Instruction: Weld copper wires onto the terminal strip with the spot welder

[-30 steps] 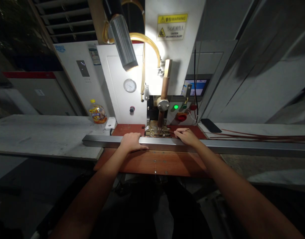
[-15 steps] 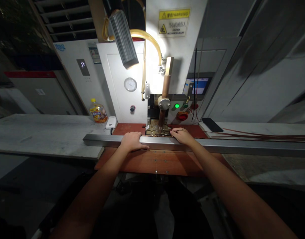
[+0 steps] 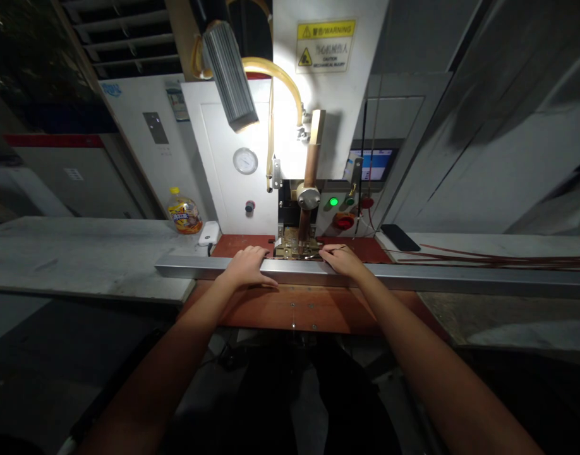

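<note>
My left hand (image 3: 246, 266) straddles a long grey square metal bar (image 3: 299, 270), its fingers over the far edge and its thumb along the near face. Whether those fingertips also press on something behind the bar is hidden. Over the bar's far edge, my right hand (image 3: 340, 258) is closed in a pinch round a thin, shiny tool (image 3: 311, 256), too small to name surely. Its tip lies by a small brass-coloured fixture (image 3: 290, 239), right under the copper electrode rod (image 3: 304, 224) of a white machine (image 3: 313, 95).
Thin reddish-brown strips (image 3: 484, 256) lie behind the bar at right, near a black phone (image 3: 400, 237). At left stand a drink bottle (image 3: 184, 213) and a white device (image 3: 209, 234). A lamp (image 3: 230, 76) hangs above. The panel has a lit green button (image 3: 333, 201).
The view has shifted slightly, so everything sits a little further left. Both hands keep nearly the same places at the bar and fixture.
</note>
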Motion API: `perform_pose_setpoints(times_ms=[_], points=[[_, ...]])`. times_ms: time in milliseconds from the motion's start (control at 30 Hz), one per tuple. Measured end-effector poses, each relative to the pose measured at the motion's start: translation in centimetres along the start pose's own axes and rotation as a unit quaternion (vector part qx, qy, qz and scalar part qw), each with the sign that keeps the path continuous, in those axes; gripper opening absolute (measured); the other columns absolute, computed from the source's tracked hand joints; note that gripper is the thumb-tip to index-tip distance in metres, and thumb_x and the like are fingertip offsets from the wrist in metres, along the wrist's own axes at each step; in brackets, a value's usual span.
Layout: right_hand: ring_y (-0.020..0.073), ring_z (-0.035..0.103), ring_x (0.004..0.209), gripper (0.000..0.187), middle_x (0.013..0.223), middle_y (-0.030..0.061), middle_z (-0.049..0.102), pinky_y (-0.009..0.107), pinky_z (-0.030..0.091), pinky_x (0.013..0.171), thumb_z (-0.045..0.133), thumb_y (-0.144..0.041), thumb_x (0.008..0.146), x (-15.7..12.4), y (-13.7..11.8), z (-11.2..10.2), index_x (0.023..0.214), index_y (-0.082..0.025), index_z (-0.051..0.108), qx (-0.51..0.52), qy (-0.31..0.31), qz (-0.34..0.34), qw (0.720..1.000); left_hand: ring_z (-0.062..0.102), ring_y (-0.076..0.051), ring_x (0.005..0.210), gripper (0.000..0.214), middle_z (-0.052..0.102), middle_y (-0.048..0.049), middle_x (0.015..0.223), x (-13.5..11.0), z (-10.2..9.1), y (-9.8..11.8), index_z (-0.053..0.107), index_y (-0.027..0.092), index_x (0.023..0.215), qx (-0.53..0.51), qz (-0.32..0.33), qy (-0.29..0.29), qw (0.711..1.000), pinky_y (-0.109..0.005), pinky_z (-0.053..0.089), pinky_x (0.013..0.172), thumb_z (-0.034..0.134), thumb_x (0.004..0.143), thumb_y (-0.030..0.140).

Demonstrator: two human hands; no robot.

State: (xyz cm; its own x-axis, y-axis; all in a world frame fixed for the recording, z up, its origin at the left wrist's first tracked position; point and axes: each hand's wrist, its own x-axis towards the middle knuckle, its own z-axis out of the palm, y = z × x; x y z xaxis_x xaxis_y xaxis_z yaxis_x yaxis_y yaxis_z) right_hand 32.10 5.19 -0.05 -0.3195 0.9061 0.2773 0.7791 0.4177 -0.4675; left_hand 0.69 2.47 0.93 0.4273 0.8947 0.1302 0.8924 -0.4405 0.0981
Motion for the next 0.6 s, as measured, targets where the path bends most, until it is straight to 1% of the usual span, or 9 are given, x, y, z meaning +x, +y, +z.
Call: perform_pose_setpoints(times_ms=[133,200,300,400,600], points=[[0.0198,0.064,0.08,0.035,0.081,0.0052,0.074,0.027,0.045,0.077,0.043,-0.041,0.091,0.0,0.1,0.2,0.069,-0.023,0.065,-0.003,0.008,0.005,1.0,0.056,-0.032,0.121,0.09,0.062,-0.0123,0.132,0.0,-0.4,-0.5,0.057,0.023,0.132,-0.035,0.008,0.0,0.999,-0.04,0.045,0.101,0.077,0.061,0.074],[0.0194,0.063,0.076,0.035,0.078,0.0046,0.073,0.027,0.045,0.075,0.044,-0.041,0.09,-0.1,0.1,0.2,0.068,-0.023,0.064,0.002,0.012,0.007,1.0,0.055,-0.033,0.122,0.089,0.061,-0.0127,0.133,-0.1,-0.6,-0.8,0.056,0.022,0.133,-0.035,0.008,-0.001,0.999,-0.04,0.044,0.102,0.077,0.063,0.073],[0.0193,0.063,0.075,0.036,0.078,0.0045,0.073,0.028,0.045,0.076,0.044,-0.041,0.09,-0.2,-0.1,0.1,0.067,-0.023,0.065,0.012,0.017,0.004,1.0,0.055,-0.034,0.123,0.091,0.061,-0.0141,0.134,-0.3,-0.7,-1.4,0.056,0.021,0.132,-0.011,0.003,0.006,1.0,-0.041,0.044,0.103,0.075,0.062,0.077],[0.0197,0.064,0.079,0.036,0.082,0.0052,0.074,0.028,0.045,0.079,0.043,-0.041,0.089,-0.2,-0.2,0.0,0.069,-0.023,0.066,0.018,0.016,0.004,1.0,0.054,-0.035,0.125,0.096,0.06,-0.0152,0.135,-0.5,-0.7,-2.1,0.057,0.021,0.132,0.01,-0.008,0.008,1.0,-0.042,0.043,0.103,0.072,0.06,0.082],[0.0199,0.066,0.081,0.035,0.083,0.0054,0.075,0.027,0.045,0.08,0.044,-0.041,0.09,-0.2,-0.2,0.0,0.07,-0.023,0.066,0.008,0.012,0.014,1.0,0.056,-0.036,0.123,0.099,0.063,-0.0156,0.132,-0.6,-0.4,-2.5,0.06,0.022,0.129,0.038,-0.032,-0.022,0.999,-0.043,0.044,0.101,0.068,0.056,0.088]])
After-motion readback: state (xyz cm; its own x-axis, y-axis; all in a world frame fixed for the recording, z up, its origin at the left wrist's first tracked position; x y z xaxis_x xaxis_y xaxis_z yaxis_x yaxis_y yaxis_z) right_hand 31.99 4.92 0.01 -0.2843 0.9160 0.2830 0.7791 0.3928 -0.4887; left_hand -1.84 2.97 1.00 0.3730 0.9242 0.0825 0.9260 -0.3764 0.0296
